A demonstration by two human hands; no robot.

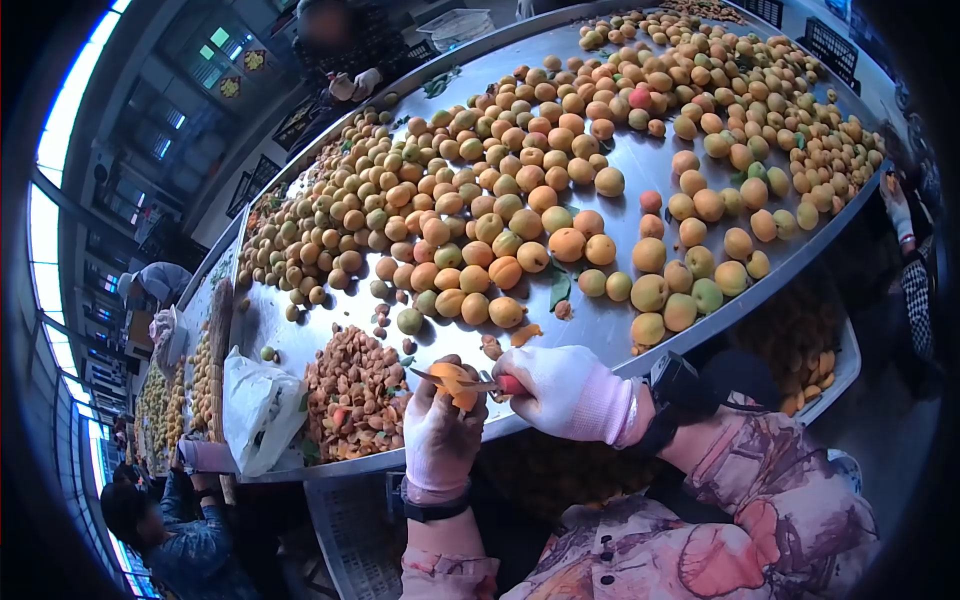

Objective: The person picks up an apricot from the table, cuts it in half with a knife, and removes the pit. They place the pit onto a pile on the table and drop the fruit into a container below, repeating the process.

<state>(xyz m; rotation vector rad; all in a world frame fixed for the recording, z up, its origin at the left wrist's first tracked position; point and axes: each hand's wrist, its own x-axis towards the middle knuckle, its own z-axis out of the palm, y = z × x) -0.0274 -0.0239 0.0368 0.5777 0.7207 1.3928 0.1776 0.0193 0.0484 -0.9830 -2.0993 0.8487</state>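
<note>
My left hand (441, 440), in a white glove with darkened fingertips, holds an apricot (452, 384) up at the table's front edge. Closed around the red handle of a small knife (483, 387) is my right hand (570, 390), gloved in white and pink. The knife's blade lies across the apricot, its tip showing on the left side. Just left of my left hand is a heap of brown apricot pits (355, 390). Beyond both hands, whole apricots (505, 271) spread over the metal table (420, 345).
A white plastic bag (258, 410) sits beside the pits. Below the table at right, a crate (845, 365) holds apricot halves (810, 385). People work around the table: one at the far side (350, 50), one at lower left (180, 530), another's arm (905, 230) at right.
</note>
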